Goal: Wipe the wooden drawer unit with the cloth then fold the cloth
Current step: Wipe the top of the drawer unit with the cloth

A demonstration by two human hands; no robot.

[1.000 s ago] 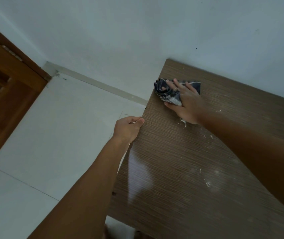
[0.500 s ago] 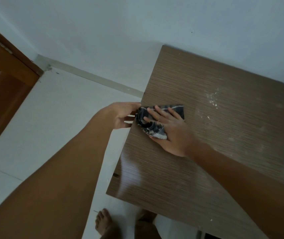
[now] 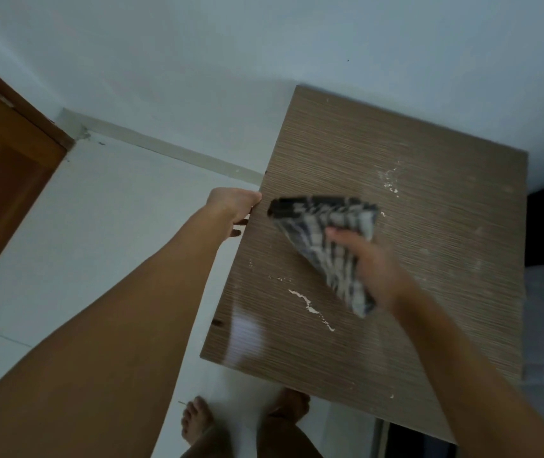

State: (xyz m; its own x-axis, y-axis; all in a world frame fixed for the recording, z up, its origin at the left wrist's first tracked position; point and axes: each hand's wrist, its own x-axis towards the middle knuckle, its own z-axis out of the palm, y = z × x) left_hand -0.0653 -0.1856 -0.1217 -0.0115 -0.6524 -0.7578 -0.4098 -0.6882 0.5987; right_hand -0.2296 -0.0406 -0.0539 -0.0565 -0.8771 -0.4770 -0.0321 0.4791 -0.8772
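Note:
The wooden drawer unit [image 3: 429, 246] shows its brown grained top, seen from above, with white dust streaks near the middle and at the back. My right hand [image 3: 373, 262] grips a dark blue and white checked cloth [image 3: 323, 239], bunched and blurred, just over the middle of the top. My left hand [image 3: 234, 206] clasps the unit's left edge, thumb on top and fingers curled under the rim.
A white wall runs behind the unit and a white tiled floor [image 3: 98, 246] lies to its left. A brown wooden door [image 3: 2, 180] stands at the far left. My bare feet [image 3: 197, 421] are at the unit's front edge. Something dark sits right of the unit.
My right hand has swept the cloth from the back left corner toward the middle of the top and lifted its front part. A line of white dust now shows beside it. My left hand stays on the edge.

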